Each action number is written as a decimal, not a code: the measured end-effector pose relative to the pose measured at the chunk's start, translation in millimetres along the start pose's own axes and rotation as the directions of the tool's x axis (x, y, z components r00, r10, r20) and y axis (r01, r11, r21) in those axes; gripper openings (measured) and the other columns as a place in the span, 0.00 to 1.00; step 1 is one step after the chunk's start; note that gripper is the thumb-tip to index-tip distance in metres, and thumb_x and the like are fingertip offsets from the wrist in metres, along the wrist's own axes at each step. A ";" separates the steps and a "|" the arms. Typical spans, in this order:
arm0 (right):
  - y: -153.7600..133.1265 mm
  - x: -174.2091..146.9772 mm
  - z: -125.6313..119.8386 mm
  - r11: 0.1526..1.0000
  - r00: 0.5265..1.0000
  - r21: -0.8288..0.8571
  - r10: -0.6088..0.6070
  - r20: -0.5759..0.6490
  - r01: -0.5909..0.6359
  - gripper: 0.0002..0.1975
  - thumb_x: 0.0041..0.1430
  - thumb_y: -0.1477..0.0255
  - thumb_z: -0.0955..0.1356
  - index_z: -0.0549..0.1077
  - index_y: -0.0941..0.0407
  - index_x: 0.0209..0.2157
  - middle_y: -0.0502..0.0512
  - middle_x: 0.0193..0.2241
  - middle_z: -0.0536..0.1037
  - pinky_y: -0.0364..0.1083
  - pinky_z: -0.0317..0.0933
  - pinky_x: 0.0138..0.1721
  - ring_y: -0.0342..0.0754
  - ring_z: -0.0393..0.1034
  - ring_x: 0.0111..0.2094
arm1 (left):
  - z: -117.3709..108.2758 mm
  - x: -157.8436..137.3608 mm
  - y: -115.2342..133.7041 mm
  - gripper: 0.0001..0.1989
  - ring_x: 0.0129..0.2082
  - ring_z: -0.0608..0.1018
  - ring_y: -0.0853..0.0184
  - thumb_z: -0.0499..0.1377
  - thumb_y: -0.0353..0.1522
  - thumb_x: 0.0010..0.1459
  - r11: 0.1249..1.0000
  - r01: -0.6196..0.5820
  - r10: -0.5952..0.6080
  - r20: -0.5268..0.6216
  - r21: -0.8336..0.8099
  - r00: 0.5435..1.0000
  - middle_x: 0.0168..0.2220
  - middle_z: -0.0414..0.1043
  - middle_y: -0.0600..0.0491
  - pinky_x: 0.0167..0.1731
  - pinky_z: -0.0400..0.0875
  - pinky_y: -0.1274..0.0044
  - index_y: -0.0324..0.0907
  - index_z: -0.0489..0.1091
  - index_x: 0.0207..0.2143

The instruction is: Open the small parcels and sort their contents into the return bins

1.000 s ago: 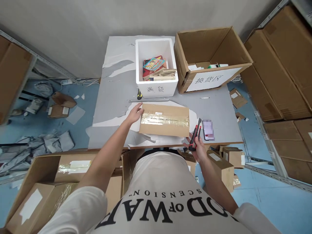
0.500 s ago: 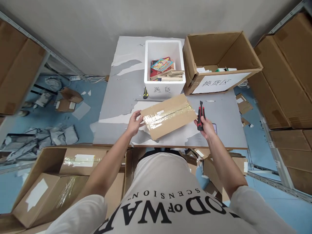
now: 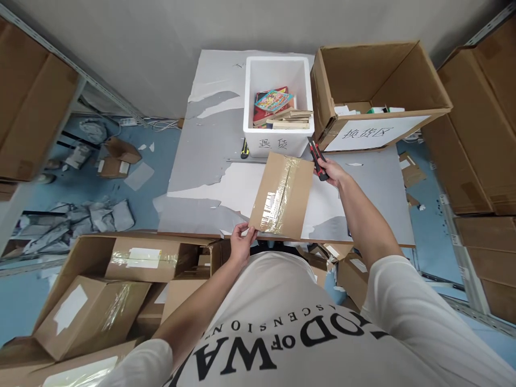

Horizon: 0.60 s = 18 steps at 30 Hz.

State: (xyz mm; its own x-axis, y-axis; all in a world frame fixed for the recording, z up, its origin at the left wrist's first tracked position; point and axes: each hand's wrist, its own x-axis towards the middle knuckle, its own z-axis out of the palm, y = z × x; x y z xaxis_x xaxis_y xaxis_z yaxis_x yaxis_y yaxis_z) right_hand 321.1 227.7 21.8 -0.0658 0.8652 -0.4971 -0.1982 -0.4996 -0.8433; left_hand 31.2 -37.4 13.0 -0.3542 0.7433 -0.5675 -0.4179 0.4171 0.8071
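Note:
A flat cardboard box [image 3: 296, 201] with shiny clear tape down its middle is held at the table's front edge. My left hand [image 3: 242, 244] pinches its near left corner. With my right hand [image 3: 332, 171] I grip a red and black box cutter [image 3: 318, 159], its tip toward the back, close to the box's far right corner. Whether the right fingers also touch the box is hard to tell. Just behind the box stands a white foam bin [image 3: 278, 142] with several books [image 3: 276, 107] inside.
An open carton [image 3: 382, 97] with a handwritten label stands at the back right. A yellow and black cutter [image 3: 244, 149] and a metal ruler [image 3: 245, 160] lie by the bin. Below left, a large carton holds taped boxes [image 3: 97, 309]. Shelves with cartons flank the table [image 3: 193, 215].
The cardboard box has turned so its taped seam now runs front to back. My left hand moved nearer my body; my right hand moved forward with the box cutter.

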 end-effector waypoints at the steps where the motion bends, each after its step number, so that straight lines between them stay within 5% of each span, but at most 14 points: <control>1: 0.9 1.4 1.5 1.000 1.000 -0.005 -0.010 -0.003 0.010 0.05 0.59 0.71 0.70 0.70 0.57 0.33 0.49 0.28 0.77 0.39 0.72 0.33 0.38 0.73 0.28 | -1.6 -0.2 1.4 0.20 0.39 0.78 0.69 0.69 0.40 0.43 1.000 0.019 -0.019 0.014 0.011 1.000 0.44 0.68 0.53 0.47 0.75 0.70 0.43 0.65 0.35; 5: 4.9 -10.7 3.8 0.996 0.995 -0.021 -0.093 -0.031 0.092 0.09 0.55 0.68 0.71 0.70 0.56 0.35 0.49 0.33 0.77 0.41 0.72 0.34 0.39 0.73 0.30 | -14.7 12.0 15.0 0.23 0.40 0.78 0.62 0.69 0.42 0.42 0.968 0.065 -0.077 0.038 0.241 0.996 0.48 0.68 0.49 0.44 0.74 0.64 0.44 0.66 0.39; 9: 28.4 -71.7 -1.5 0.968 0.944 -0.010 -0.245 -0.220 0.249 0.14 0.54 0.63 0.71 0.70 0.52 0.40 0.50 0.44 0.76 0.43 0.72 0.37 0.41 0.74 0.39 | -13.9 58.0 49.9 0.21 0.51 0.73 0.56 0.62 0.46 0.50 0.819 -0.131 0.093 0.096 0.559 0.991 0.49 0.71 0.45 0.54 0.64 0.62 0.42 0.70 0.41; 13: 81.5 -169.1 1.1 0.983 0.967 0.165 -0.033 -0.253 0.077 0.19 0.52 0.57 0.72 0.69 0.46 0.44 0.51 0.53 0.73 0.51 0.73 0.39 0.50 0.71 0.49 | 35.4 132.5 97.3 0.24 0.57 0.68 0.56 0.53 0.47 0.59 0.742 -0.387 0.202 0.368 0.547 0.908 0.56 0.67 0.44 0.56 0.62 0.63 0.42 0.69 0.50; 18: 140.8 -246.3 30.1 0.884 0.947 0.441 0.259 -0.190 -0.154 0.22 0.51 0.52 0.70 0.68 0.43 0.47 0.50 0.54 0.72 0.61 0.72 0.41 0.55 0.73 0.47 | 121.2 207.9 128.0 0.23 0.60 0.65 0.57 0.59 0.41 0.57 0.817 -0.410 0.115 0.583 0.405 0.805 0.60 0.63 0.46 0.54 0.63 0.66 0.44 0.67 0.54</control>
State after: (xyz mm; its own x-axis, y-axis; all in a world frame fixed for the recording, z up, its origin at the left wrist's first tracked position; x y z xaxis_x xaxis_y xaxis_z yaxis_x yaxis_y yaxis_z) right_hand 280.0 -54.5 31.6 0.0716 0.6816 -0.7282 -0.5961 -0.5562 -0.5791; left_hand 5.5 233.9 18.0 0.1544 0.9508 -0.2686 0.1423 0.2476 0.9583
